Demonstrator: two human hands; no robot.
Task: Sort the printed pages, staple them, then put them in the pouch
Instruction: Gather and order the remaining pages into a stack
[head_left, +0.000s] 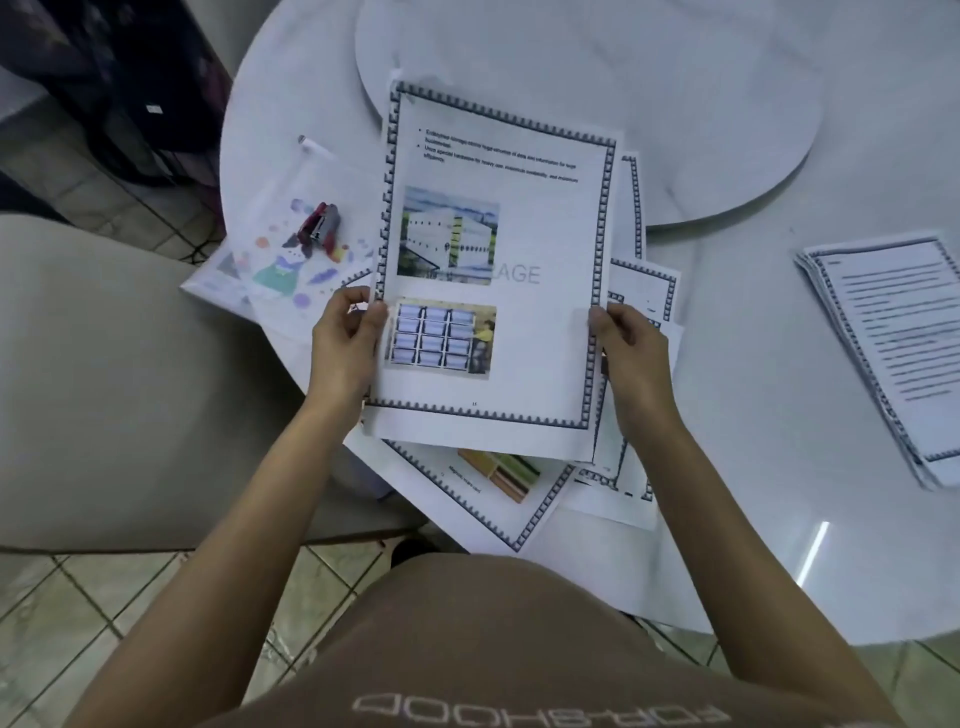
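Note:
I hold a printed page (530, 228) with a dark patterned border, two photos and some text, lifted over the table. My left hand (345, 343) pinches its left edge and my right hand (631, 358) grips its right edge. Under it lie several loose bordered pages (498, 493), spread out and overlapping. A neat stack of pages (893, 343) rests at the far right. To the left a small red stapler (319, 223) sits on a clear pouch (291, 249) printed with colourful shapes.
The round white table (779, 467) carries a raised white turntable (623, 62) at the back. A beige chair (130, 374) stands at the left, close to the table edge. Tiled floor shows below.

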